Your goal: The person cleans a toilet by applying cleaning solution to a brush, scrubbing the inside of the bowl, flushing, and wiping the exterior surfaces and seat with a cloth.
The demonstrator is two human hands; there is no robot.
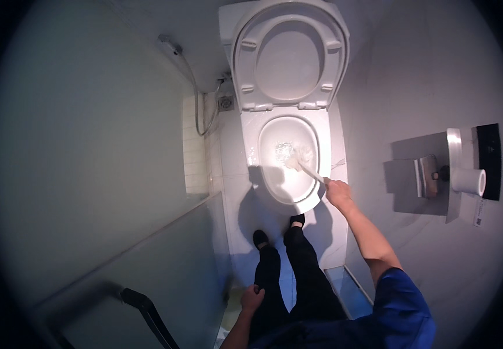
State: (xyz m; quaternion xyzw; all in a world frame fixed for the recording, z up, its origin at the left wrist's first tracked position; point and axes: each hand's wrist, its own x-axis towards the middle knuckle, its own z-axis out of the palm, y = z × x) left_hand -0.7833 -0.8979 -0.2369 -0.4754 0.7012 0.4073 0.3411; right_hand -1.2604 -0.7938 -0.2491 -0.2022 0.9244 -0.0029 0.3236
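My right hand point(338, 193) grips the white handle of a toilet brush point(312, 172), just beyond the bowl's right rim. The pale brush head is down inside the white toilet bowl point(273, 181), close to foamy or splashing water point(284, 150). Both the toilet seat and lid point(290, 61) are raised against the cistern. My left hand point(252, 298) hangs beside my left thigh with its fingers curled. Nothing shows in it, though its palm side is partly hidden.
A metal shelf point(453, 174) juts from the right wall, with a toilet paper roll point(469, 182) and a metal paper holder point(426, 176). At left stands a frosted glass panel point(103, 131) with a black handle point(142, 305). A hand shower hose point(197, 100) hangs near a floor drain point(225, 104).
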